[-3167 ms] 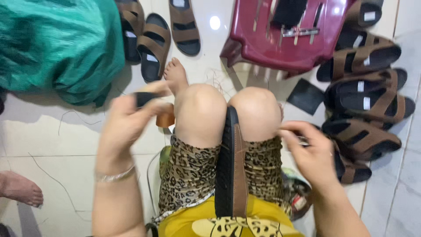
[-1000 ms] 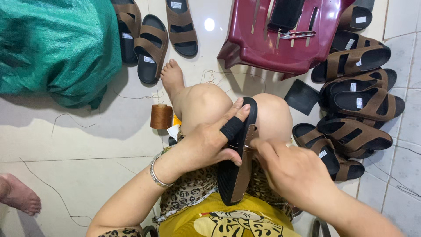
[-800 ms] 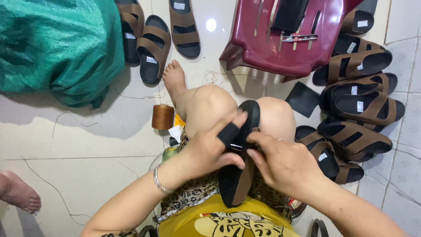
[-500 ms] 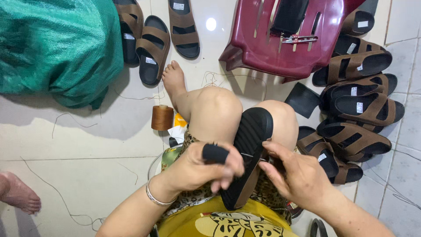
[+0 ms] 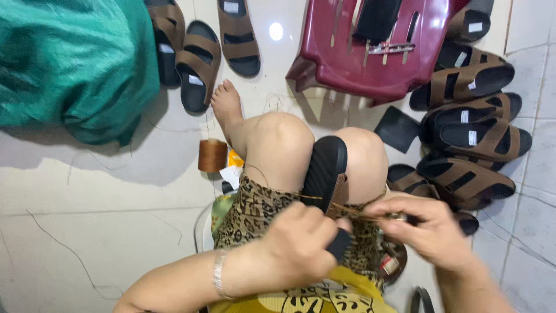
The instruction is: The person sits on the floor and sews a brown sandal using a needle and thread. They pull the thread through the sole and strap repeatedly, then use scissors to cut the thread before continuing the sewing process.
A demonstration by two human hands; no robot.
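Gripping the black sandal [image 5: 324,168] between the knees, left hand [image 5: 301,243] is steadying it; right hand [image 5: 431,229] is pinching seemingly a needle; keeping thread taut helps.

Small white rectangular labels [image 5: 468,138] lie on the brown sandals' [image 5: 480,139] black insoles.

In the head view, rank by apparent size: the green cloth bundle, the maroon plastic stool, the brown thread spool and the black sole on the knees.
1. Green cloth bundle, cut off by the frame
2. Maroon plastic stool, also cut off
3. Black sole, partly hidden by the hands
4. Brown thread spool
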